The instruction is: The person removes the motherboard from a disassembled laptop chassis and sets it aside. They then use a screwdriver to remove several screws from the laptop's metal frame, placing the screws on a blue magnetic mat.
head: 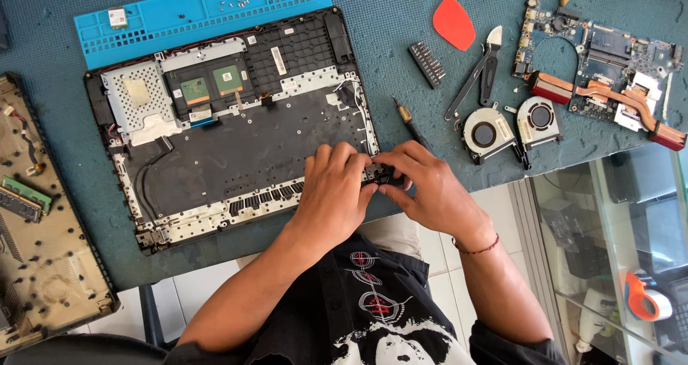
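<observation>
Head view looks straight down at an opened laptop shell (236,128) lying on a blue-green work mat (401,21), its near right corner just under both hands. The left hand (333,193) rests palm down on that corner with fingers curled onto a small dark part, likely the hinge (383,175); the right hand (430,186) pinches the same part from the other side, fingertips closed on it. Exactly what sits between the fingers is hard to make out, since the hands cover most of it.

Judging by how things lie, the teardown is far along. The main board (609,64) with its copper heat pipes is already out and lies well apart at the far right, and two round fans (512,128) sit beside it. The bottom cover (43,229) lies off to the left with loose screws scattered on it. Still in the shell are the silver drive cage (136,100), the touchpad boards (211,85) and the left hinge (147,236) at the near left corner.

Around the work: a blue parts tray (179,13) holding small screws, touching the shell's far edge; a red pick (454,22); a block of driver bits (428,64); pliers (476,74); and a small screwdriver (410,120) just beside the right hand. Nothing lies across the corner being handled except the hands themselves.
</observation>
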